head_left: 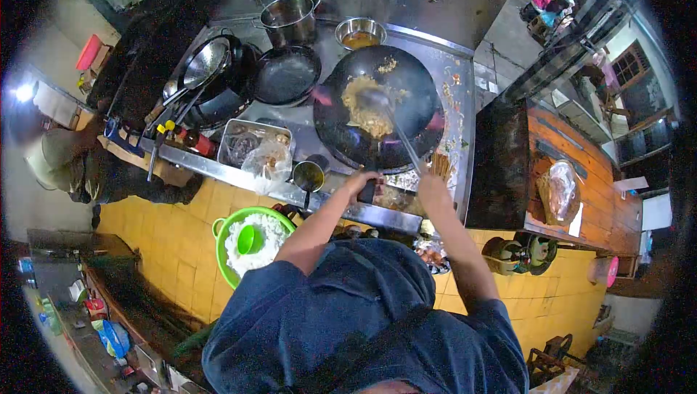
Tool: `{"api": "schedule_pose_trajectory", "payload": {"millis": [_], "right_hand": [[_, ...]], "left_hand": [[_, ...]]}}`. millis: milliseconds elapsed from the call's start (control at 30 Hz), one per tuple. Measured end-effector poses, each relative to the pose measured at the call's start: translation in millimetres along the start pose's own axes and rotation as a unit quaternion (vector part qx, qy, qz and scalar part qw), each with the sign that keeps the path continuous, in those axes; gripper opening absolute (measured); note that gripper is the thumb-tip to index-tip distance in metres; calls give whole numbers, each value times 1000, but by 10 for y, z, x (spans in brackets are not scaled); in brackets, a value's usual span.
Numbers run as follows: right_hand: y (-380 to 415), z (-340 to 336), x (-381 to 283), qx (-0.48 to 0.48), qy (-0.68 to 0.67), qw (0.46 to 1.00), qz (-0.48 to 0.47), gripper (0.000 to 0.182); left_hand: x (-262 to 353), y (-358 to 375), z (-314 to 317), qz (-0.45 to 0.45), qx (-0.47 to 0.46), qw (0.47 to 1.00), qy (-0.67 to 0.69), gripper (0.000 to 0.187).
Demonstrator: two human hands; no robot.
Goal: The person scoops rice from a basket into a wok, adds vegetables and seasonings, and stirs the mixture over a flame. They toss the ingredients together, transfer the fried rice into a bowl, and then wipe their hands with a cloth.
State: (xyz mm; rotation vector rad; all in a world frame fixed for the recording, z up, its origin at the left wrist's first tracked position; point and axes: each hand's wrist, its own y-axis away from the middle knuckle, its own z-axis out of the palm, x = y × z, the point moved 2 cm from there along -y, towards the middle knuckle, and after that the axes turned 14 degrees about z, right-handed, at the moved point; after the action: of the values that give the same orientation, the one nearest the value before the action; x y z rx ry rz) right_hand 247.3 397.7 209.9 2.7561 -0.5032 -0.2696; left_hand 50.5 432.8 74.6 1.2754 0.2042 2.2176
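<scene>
A large dark wok (417, 74) sits on the metal stove, with pinkish flame showing at its sides. Light brown food (357, 107), perhaps rice or noodles, lies in its left half. My left hand (361, 185) is closed around the wok's dark handle at the front rim. In my right hand (434, 189) is the long metal handle of a ladle (406, 140); its blurred head rests among the food.
Behind the wok stand a steel bowl (361, 33) and a tall pot (289, 20). A black pan (287, 76), stacked woks and a clear container (255, 145) are at the left. Below is a green basin (223, 262) of white rice; a wooden table (566, 140) stands right.
</scene>
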Motion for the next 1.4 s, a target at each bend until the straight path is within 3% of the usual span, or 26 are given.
{"api": "schedule_pose_trajectory", "payload": {"millis": [67,100,133,167,200,233,267,333,367,400,467,533,600,700,733,800,833,900,933,1000,1100,1133,1167,1267,1333,1400], "right_hand": [[-312,377,-70,-1,-30,997,-78,43],[-213,78,39,28,-90,984,-154,42],[-163,-267,147,-27,-73,986,-144,41],[169,-852,118,-76,-108,983,-131,40],[274,-1105,177,-83,-30,993,-84,43],[325,-1139,274,-24,-13,994,-105,42],[349,-1160,265,-21,-15,994,-106,42],[467,-1121,295,-58,-14,994,-92,43],[550,-1116,299,-63,-12,994,-92,43],[615,-1145,274,-62,-7,994,-90,45],[739,-1169,291,-65,6,995,-81,50],[708,-999,348,-44,14,994,-94,50],[741,-784,357,48,136,987,-71,46],[797,-651,401,75,96,982,-145,44],[783,-584,441,84,93,975,-185,44],[650,-494,431,61,72,983,-158,43],[595,-432,418,46,86,990,-97,43],[477,-405,483,55,75,995,-18,42],[539,-521,495,58,72,996,-14,42],[736,-952,515,73,12,997,-22,44],[845,-1071,602,78,-96,992,-8,40],[873,-1068,595,90,-146,985,-15,38],[763,-904,555,111,-137,984,-41,43],[201,-239,164,130,-40,990,-24,54],[-162,285,118,134,3,990,-41,58],[-160,417,7,126,20,992,3,55]], "left_hand": [[13,25,61,-82,-21,993,83,14],[-110,-65,105,-68,23,996,53,14],[195,225,504,-21,131,991,3,14],[294,373,804,-4,154,987,54,14],[631,708,1195,-21,94,966,238,15],[814,904,1305,-10,-49,976,211,14],[1020,1148,1480,-82,-24,958,274,12],[1025,1031,1273,-125,-39,968,215,12],[983,855,1067,-142,-23,949,279,12],[931,713,835,-105,-83,947,291,13],[521,594,495,-89,9,990,114,17],[374,997,935,-98,95,989,57,21],[444,1517,1363,-93,-16,996,4,20],[599,1303,1282,-124,-34,992,14,18],[664,1034,1101,-92,1,995,40,17],[533,530,626,-63,18,996,67,16],[357,531,531,156,-77,982,-68,15],[299,1029,860,-47,63,995,59,17],[410,1349,1051,-104,0,993,56,18],[375,1569,1158,-152,-8,985,85,19],[249,1020,794,-75,42,996,-21,18],[213,826,702,13,60,998,11,19],[-81,403,306,47,31,997,-45,19],[234,363,391,112,104,969,-194,19],[94,231,341,55,122,990,-55,16],[-36,142,157,74,83,993,-49,18]]}}
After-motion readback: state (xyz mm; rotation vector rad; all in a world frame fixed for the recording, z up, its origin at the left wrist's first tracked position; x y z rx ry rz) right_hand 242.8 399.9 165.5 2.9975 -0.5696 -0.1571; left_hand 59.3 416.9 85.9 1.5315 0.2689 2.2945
